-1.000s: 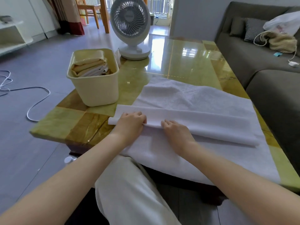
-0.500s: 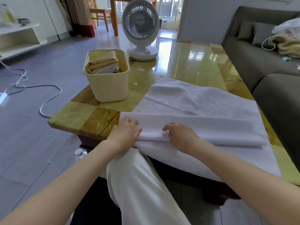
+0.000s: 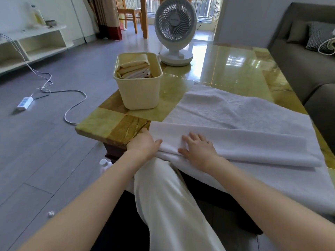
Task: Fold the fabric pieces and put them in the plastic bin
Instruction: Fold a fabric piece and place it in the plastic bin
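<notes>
Inside plastic bin (image 3: 139, 93): folded cloths (image 3: 134, 69)

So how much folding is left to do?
Done: several folded fabric pieces sit in the plastic bin. In hand: the white towel lies on the table with one long fold made; the left hand holds its end and the right hand presses it flat. Left: more folds, then the towel goes into the bin.

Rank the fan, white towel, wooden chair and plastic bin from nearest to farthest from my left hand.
1. white towel: the left hand holds its left edge.
2. plastic bin: ahead, on the table, left side.
3. fan: behind the bin, farther along the table.
4. wooden chair: on the floor beyond the table.
</notes>
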`<state>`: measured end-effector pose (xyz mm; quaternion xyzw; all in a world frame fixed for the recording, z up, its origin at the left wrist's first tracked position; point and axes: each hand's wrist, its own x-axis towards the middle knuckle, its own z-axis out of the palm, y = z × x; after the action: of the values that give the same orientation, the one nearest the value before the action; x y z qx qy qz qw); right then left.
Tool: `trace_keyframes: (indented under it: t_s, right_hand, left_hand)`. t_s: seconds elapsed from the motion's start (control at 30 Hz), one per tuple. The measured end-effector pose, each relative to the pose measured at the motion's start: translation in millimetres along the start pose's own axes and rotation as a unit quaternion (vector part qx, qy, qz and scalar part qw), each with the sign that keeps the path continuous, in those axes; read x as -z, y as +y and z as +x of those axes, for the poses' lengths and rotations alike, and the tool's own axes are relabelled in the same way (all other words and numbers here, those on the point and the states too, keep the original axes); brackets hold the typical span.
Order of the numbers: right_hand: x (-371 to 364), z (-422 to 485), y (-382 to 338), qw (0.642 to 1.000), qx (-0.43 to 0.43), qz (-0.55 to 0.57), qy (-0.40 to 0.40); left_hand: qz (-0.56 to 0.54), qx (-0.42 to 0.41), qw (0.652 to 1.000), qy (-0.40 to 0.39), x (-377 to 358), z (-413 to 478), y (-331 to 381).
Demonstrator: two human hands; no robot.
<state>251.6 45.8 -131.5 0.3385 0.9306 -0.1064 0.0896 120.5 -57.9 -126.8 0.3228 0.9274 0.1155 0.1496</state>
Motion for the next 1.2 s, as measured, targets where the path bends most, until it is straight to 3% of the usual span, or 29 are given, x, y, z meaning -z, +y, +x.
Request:
trace_keyframes:
  t_s: [0.1,0.4,0.53,0.73,0.8,0.87,0.93,1.03,1.1,1.2]
  right_hand:
    - [-2.8,0.3,-1.4,1.0,-0.003,-0.004,-0.002]
    - [-6.5,12.0,-10.0,1.0,-0.014,-0.007,-0.007]
    - [-5.1,19.5,-17.9,1.0,-0.02,-0.012,0.001]
    - [-8.4,22.6,-24.3,0.998,-0.04,-0.019,0.035]
    - [-8.0,21.2,-26.6,0.999,-0.025,-0.001,0.044]
    - [-3.0,19.5,-25.8,0.995,-0.003,0.087,0.057]
    - [8.3,16.1,-18.8,0.966,0.006,0.246,0.082]
    - [32.7,0.8,3.4,0.868,-0.04,0.487,0.089]
    - [45.7,-13.5,23.3,0.823,-0.067,0.558,0.082]
    - [51.1,-25.9,50.0,0.809,-0.105,0.574,0.074]
  left_hand:
    - [-0.028,0.001,1.0,0.004,1.0,1.0,-2.8]
    - [-0.162,-0.111,0.973,0.124,11.8,-2.5,-1.0]
    - [-0.197,-0.103,0.961,0.162,19.8,-0.1,5.2]
    - [-0.233,-0.08,0.959,0.141,16.0,2.1,3.6]
    - [-0.232,-0.099,0.955,0.153,14.7,0.6,5.7]
    - [-0.246,-0.138,0.942,0.182,14.8,-3.0,14.2]
    - [-0.271,-0.202,0.917,0.213,17.1,-8.4,29.6]
    - [-0.291,-0.277,0.888,0.223,16.4,-17.4,59.4]
    - [-0.304,-0.301,0.88,0.204,9.6,-22.3,81.0]
    - [-0.305,-0.328,0.878,0.17,-8.3,-28.4,108.4]
